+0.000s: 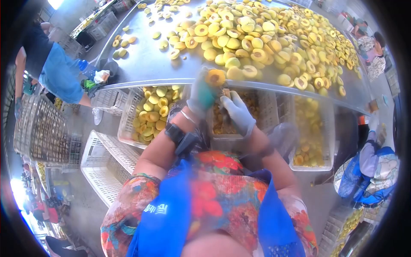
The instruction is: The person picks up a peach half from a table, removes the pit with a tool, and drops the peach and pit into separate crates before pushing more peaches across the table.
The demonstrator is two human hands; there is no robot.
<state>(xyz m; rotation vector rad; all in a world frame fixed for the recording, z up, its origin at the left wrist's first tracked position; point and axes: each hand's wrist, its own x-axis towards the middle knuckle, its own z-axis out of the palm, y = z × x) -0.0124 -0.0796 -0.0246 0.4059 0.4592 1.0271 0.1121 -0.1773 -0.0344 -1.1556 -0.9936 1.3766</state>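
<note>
My left hand (201, 96), in a pale glove with a green patch, is closed around a halved yellow stone fruit (215, 77), its orange cut face turned up, at the front edge of the metal table (141, 60). Close beside it, my gloved right hand (239, 113) has thumb and fingers pinched together at a small brownish thing; its kind is too small to make out. Both hands are above a white crate (269, 109) with brownish bits in it. A heap of similar fruit halves (257, 43) lies on the table just beyond my hands.
Crates of fruit halves stand below the table edge, one at left (128, 124) and another at right (330, 141). A white crate (100, 167) sits on the floor at my left. Stacked crates (43, 128) are further left. Other people stand at left and sit at right.
</note>
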